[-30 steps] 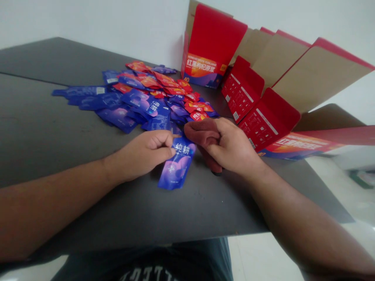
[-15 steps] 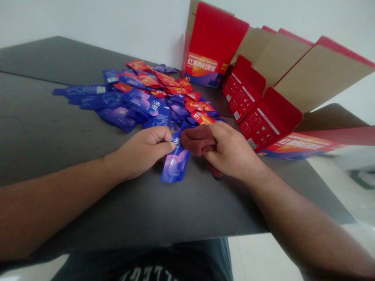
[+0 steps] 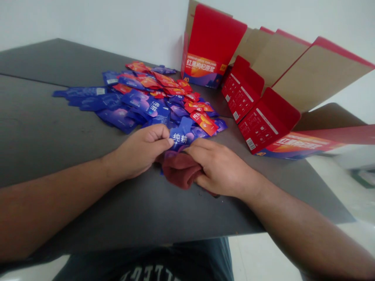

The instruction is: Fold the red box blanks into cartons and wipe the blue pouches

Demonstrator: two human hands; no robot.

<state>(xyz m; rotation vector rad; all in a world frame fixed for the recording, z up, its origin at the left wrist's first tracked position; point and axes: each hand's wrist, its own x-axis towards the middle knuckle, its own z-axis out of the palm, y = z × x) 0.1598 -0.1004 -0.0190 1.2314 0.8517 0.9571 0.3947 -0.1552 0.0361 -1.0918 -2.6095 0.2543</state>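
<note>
Pinched at its left edge by my left hand [image 3: 143,150] is a blue-purple sachet [image 3: 179,137] with white characters on it. My right hand [image 3: 224,166] grips a brown cloth [image 3: 181,169], which lies over the sachet's lower part and hides it. Both hands are close together, just above the dark table [image 3: 140,210]. Right behind them spreads a heap of sachets, some blue [image 3: 137,99] and some red-orange [image 3: 166,80]. The tips of the right fingers are partly hidden in the cloth.
A red open-topped carton [image 3: 205,66] stands behind the heap against the wall. More open red cartons [image 3: 268,121] with raised flaps line the right side. The table's front edge [image 3: 205,238] runs close to my body.
My right hand has drawn the cloth down and toward me, from the sachet's upper part over its lower part. My left hand has kept its pinch, nearly in place.
</note>
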